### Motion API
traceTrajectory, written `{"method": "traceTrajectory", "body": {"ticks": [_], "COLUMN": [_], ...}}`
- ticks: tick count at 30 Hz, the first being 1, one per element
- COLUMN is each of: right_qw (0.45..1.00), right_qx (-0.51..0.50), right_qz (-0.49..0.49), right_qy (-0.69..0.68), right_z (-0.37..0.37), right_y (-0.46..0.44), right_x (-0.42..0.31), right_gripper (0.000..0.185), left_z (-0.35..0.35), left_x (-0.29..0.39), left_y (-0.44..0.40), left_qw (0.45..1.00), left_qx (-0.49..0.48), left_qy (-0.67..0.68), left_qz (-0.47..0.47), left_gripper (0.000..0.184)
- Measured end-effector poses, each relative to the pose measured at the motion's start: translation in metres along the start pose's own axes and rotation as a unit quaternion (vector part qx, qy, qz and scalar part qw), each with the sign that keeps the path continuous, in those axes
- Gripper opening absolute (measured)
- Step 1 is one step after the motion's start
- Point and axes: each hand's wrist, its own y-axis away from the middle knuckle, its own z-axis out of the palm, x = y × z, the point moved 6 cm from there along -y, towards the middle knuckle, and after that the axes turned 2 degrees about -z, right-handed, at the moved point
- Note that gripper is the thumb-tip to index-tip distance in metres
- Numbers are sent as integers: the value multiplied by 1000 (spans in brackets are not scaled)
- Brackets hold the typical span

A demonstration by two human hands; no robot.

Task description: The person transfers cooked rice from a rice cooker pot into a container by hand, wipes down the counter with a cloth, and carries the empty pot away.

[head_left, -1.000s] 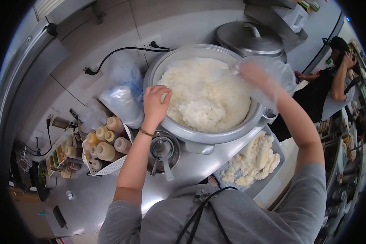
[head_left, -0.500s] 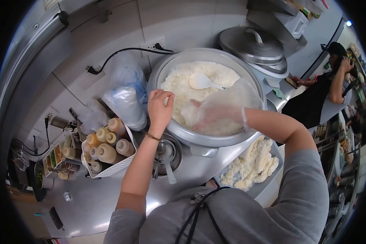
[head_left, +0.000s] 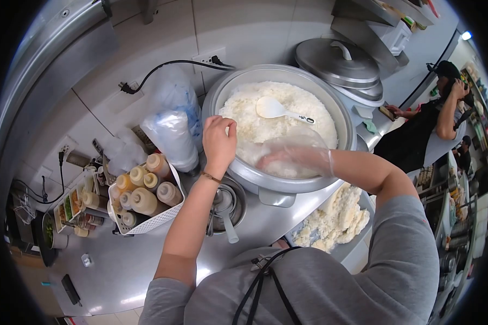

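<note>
One right hand (head_left: 279, 158) inside clear plastic bag (head_left: 303, 149), fingers curled at white rice (head_left: 276, 127) in large pot (head_left: 235, 172), left hand (head_left: 220, 142) at pot's rim, its fingers bent together.

"What do we see near the wall?"

"We see a white basket (head_left: 156, 221) crowded with squeeze bottles (head_left: 144, 201); a black cord (head_left: 165, 66) curves across the tiles (head_left: 146, 40) above; a slim black object (head_left: 70, 289) lies on the counter (head_left: 119, 271)."

"And farther off?"

"We spot a person (head_left: 409, 135) in a black apron (head_left: 398, 143); a green cloth (head_left: 370, 126) too."
</note>
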Motion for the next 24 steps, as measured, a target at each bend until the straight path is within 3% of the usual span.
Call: {"method": "traceTrajectory", "body": {"ticks": [4,6,7,9,10,12,14,17,21,23,24], "right_qw": [995,988,989,955,954,855,819,704,670,662,670], "right_qx": [-56,52,53,179,179,111,141,102,98,122,157], "right_qz": [-44,98,96,63,64,-64,-103,-209,-275,-367,-361], "right_qy": [-75,-103,-103,-228,-232,-502,-547,-671,-683,-642,-630], "right_z": [2,-9,-11,-26,-29,-40,-57,-75,-106,-124,-125], "right_y": [-2,43,52,66,56,7,-4,10,45,80,105], "right_x": [6,-36,-42,-42,-27,7,19,-1,-18,-25,-27], "right_gripper": [58,50,50,48,48,50,41,34,34,38,42], "left_z": [-2,-1,-1,0,1,0,0,0,2,2,3], "left_x": [1,1,1,-1,-2,-3,-2,0,-4,-3,-5], "left_y": [0,-1,-2,0,1,0,0,0,1,1,0], "left_qw": [1000,1000,1000,1000,1000,1000,1000,1000,1000,1000,999], "left_qx": [15,-5,-5,-7,-11,1,-3,-8,-11,-15,-26], "left_qy": [3,3,2,-2,-2,10,8,1,-6,-7,-3], "left_qz": [9,-6,-4,5,6,8,7,5,20,25,26], "left_gripper": [5,5,5,5,5,5,5,6,7,7,7]}}
